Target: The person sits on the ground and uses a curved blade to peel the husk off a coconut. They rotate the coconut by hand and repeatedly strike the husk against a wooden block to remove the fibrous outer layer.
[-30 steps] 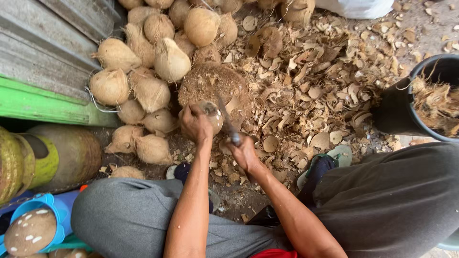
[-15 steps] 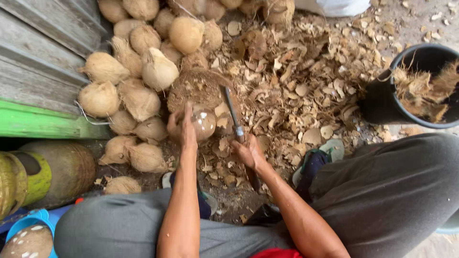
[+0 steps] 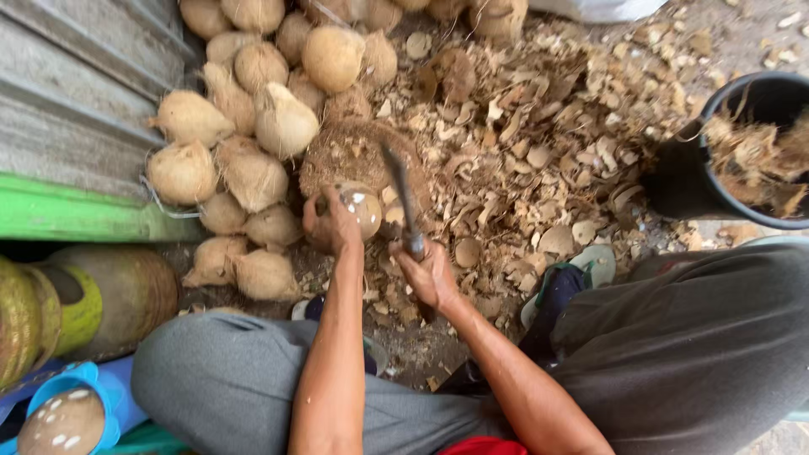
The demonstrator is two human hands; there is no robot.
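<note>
A peeled, pale coconut (image 3: 361,206) is gripped in the left hand (image 3: 330,226), fingers curled over its near side; it is pressed against the front edge of a round, fibre-covered chopping block (image 3: 350,160). A long dark blade (image 3: 399,190) is held by its handle in the right hand (image 3: 430,274), fist closed, with the blade pointing away from the body and lying just beside the coconut on its right. A heap of husked coconuts (image 3: 253,126) is stacked to the left of the block, against a grey corrugated wall (image 3: 67,93) with a green ledge (image 3: 76,215) below. The ground to the right is covered with husk chips (image 3: 539,143). A black bucket (image 3: 683,181) holding brown fibre stands at the far right. Grey trousers (image 3: 219,388) are seen on both knees, and a blue bowl (image 3: 101,404) sits at lower left.
</note>
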